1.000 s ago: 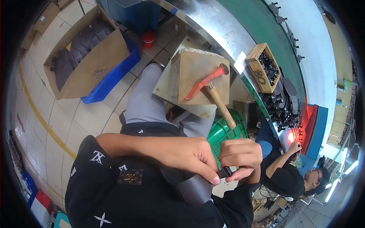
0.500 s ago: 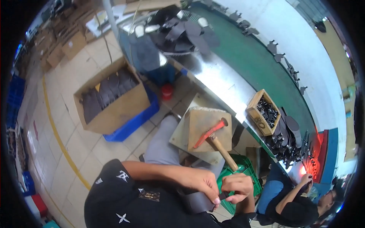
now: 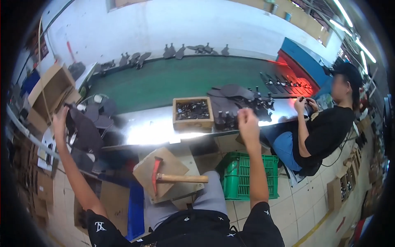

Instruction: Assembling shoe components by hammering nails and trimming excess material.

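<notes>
At the left end of the metal-topped desk (image 3: pixel 150 128), a dark grey sole-shaped sheet (image 3: pixel 86 131) lies just to the right of the left hand (image 3: pixel 60 123), its long axis sloping from the fingertips down and rightward. The left hand is clearly the nearer one; its fingers meet the upper edge of that sheet, but whether the grip has closed on it or only touches cannot be told. More grey soles (image 3: pixel 100 119) are heaped right behind it. Well apart to the right, the right hand (image 3: pixel 249 126) is raised at the near edge of a pile of grey soles with black fittings (image 3: pixel 232 92), its fingers bunched together; whether anything is pinched there cannot be made out. Between the hands, a wooden box (image 3: pixel 193 125) of small black parts (image 3: pixel 191 110) stands on the desk. Nearer the body, a red-headed hammer (image 3: pixel 181 178) rests on a tan block (image 3: pixel 145 166), with a green plastic crate (image 3: pixel 231 179) to its right. Beyond the desk's metal strip runs a green belt (image 3: pixel 144 88), ending at a red-lit blue housing (image 3: pixel 302 61) near a seated co-worker (image 3: pixel 327 131); a pale wall (image 3: pixel 173 24) closes the far side.
</notes>
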Available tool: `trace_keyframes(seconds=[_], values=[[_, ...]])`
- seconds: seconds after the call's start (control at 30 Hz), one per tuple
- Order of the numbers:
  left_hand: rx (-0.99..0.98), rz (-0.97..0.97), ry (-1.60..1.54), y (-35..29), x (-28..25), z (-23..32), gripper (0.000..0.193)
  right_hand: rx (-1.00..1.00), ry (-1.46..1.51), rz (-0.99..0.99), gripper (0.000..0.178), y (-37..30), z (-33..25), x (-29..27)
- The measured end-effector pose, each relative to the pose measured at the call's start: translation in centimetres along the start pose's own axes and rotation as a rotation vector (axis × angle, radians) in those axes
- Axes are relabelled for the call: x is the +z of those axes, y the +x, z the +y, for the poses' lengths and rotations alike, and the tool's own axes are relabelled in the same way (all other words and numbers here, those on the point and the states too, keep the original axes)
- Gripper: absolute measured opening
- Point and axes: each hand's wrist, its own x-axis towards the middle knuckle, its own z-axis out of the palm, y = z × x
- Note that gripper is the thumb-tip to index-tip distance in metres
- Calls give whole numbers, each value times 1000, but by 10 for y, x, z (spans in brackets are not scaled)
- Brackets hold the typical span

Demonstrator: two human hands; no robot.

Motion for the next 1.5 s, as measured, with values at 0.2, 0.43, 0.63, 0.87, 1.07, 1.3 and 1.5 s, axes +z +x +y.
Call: trace_keyframes(seconds=[0.2, 0.43, 0.63, 0.87, 1.07, 1.3, 1.5], values=[[50, -200, -340, -48, 10, 4, 71, -205, -711, 64, 39, 123, 97, -5], [483, -151, -61, -182, 18, 154, 45, -728, -146, -24, 22, 139, -53, -20], [575, -707, -593, -262, 45, 243, 69, -1162, 279, -385, 46, 35, -215, -31], [-5, -644, -1025, -174, 29, 140, 37, -515, 23, -17, 31, 82, -95, -18], [-5, 328, 278, -2, 19, -30, 84, 366, -514, -363, 53, 144, 137, -16], [316, 235, 165, -100, 11, 47, 69, -353, -317, 63, 21, 166, 72, -16], [782, -252, -302, -198, 34, 230, 71, -1181, -474, -155, 30, 130, -163, -59]])
